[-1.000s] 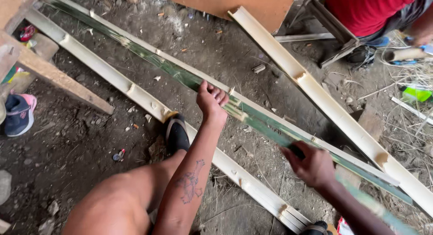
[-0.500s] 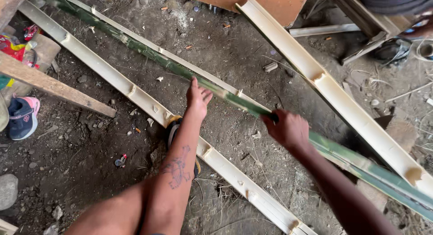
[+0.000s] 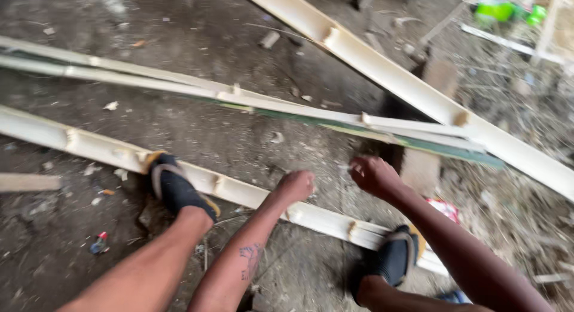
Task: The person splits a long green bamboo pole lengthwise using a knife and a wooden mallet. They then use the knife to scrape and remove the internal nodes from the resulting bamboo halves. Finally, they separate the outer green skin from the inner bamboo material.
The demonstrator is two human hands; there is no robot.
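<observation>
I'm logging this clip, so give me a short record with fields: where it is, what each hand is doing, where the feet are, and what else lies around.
setting: dirt floor strewn with chips and scraps
left hand: closed in a fist, holds nothing, just above the near split bamboo half
right hand: fingers curled, holds nothing, no contact visible
left foot: dark sandal, planted on the near half
right foot: dark sandal, on the same half
middle: bundle of thin bamboo strips, one green-edged
far: another split half, lying diagonally

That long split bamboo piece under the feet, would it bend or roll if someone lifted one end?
The split bamboo half probably stays stiff: it looks thick-walled with node ridges. Being halved and open-faced, it likely won't roll. Both feet rest on it, so it seems pinned for now.
</observation>
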